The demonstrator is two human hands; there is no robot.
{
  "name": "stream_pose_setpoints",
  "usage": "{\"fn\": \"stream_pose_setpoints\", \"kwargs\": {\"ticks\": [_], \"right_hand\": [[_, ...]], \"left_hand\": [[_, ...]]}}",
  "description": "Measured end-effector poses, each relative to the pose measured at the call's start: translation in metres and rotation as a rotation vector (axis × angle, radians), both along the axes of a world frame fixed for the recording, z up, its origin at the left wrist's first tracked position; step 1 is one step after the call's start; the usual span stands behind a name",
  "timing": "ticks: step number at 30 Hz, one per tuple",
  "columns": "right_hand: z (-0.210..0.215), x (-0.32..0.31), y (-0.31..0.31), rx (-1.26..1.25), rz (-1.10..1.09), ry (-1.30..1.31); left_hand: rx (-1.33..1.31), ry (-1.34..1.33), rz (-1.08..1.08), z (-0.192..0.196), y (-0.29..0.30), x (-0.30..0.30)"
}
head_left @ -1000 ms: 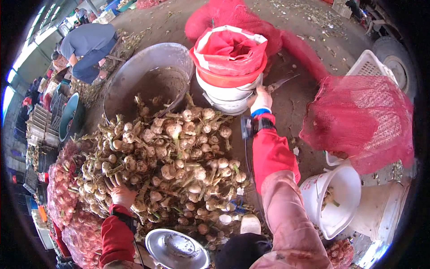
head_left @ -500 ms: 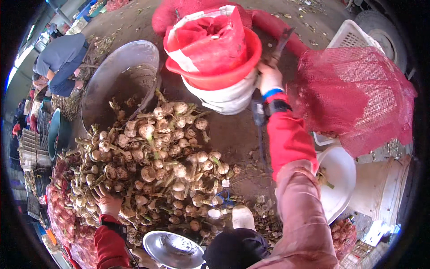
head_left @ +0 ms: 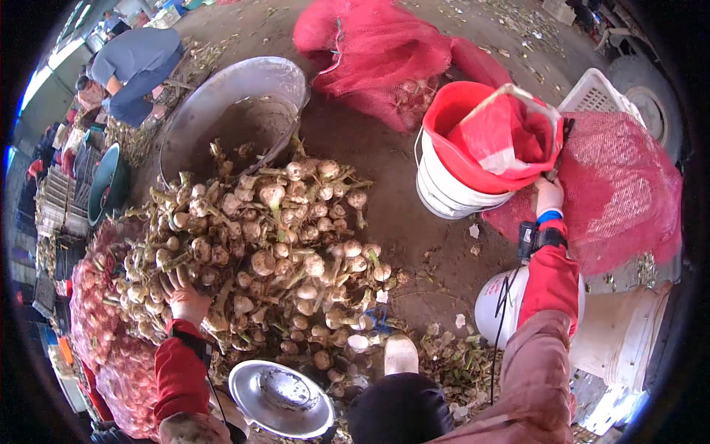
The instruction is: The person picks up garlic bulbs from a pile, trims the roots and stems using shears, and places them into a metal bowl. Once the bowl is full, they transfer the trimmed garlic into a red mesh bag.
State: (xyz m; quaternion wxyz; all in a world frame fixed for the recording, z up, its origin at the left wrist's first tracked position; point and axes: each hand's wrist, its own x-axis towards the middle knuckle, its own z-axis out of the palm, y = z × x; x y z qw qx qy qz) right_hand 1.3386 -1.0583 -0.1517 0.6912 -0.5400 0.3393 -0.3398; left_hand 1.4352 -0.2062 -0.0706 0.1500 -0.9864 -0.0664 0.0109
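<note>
A large heap of garlic bulbs with roots and cut stems lies in front of me. On its left side rests my left hand, fingers spread, holding nothing visible. Out to the right, my right hand is closed at the rim of a red bucket, which sits inside a white bucket. Red cloth-like material with a pale edge fills the red bucket. A dark, narrow blade-like thing sticks up beside the right hand; how it is held is hidden.
Behind the heap stands a grey metal tub. Red mesh sacks lie at the back, another at right. A metal basin is near my knee, a white pail under my right arm. A person bends at far left.
The stacked buckets have moved right along with my right hand, uncovering the mesh sack behind. My left hand stays on the heap. The view has shifted somewhat.
</note>
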Motion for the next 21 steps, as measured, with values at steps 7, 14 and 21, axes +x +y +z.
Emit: {"fn": "stream_pose_setpoints", "kwargs": {"ticks": [7,14,21], "right_hand": [[0.140,-0.069,0.071,-0.456,-0.025,0.159],[0.142,-0.120,0.270,-0.227,0.330,0.268],[0.097,-0.088,0.348,-0.323,0.850,0.289]], "left_hand": [[-0.080,0.087,0.011,0.004,-0.048,0.011],[-0.066,0.135,0.047,0.016,-0.047,-0.001],[-0.735,-0.034,-0.500,0.003,-0.089,-0.139]]}}
